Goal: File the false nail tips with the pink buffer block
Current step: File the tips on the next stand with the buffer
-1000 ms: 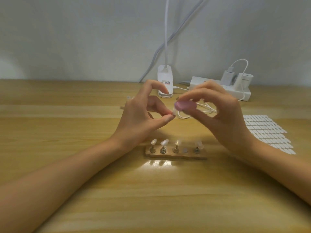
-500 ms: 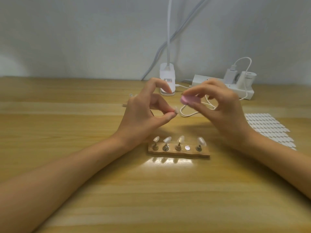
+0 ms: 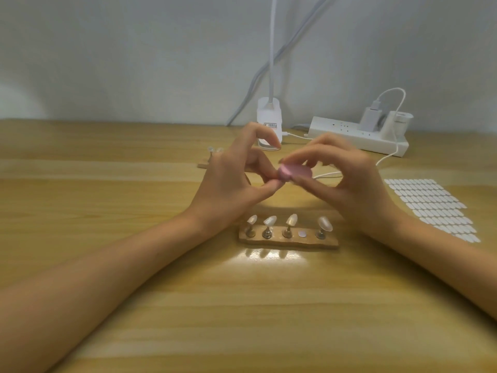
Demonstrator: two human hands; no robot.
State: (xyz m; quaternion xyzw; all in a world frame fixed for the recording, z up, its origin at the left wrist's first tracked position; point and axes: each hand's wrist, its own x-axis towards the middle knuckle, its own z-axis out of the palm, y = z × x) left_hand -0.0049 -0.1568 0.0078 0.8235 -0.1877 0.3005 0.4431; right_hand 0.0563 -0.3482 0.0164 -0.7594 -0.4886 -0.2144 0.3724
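Aloft, right hand (image 3: 349, 184) pinching pink buffer block (image 3: 294, 172), long axis left-right, left hand (image 3: 231, 184) pinched, contents hidden

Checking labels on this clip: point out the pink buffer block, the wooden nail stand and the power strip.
pink buffer block (image 3: 295, 172), head view, its pink face.
wooden nail stand (image 3: 289, 243), head view, base's front edge.
power strip (image 3: 338, 128), head view, top face.

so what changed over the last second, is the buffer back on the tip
The right hand swung the pink buffer block back left against the pinched fingertips of the left hand, after drawing it away half a second ago. The false nail tip held there is now hidden behind it. Both grips stayed, and the stand keeps four tips and one empty peg.
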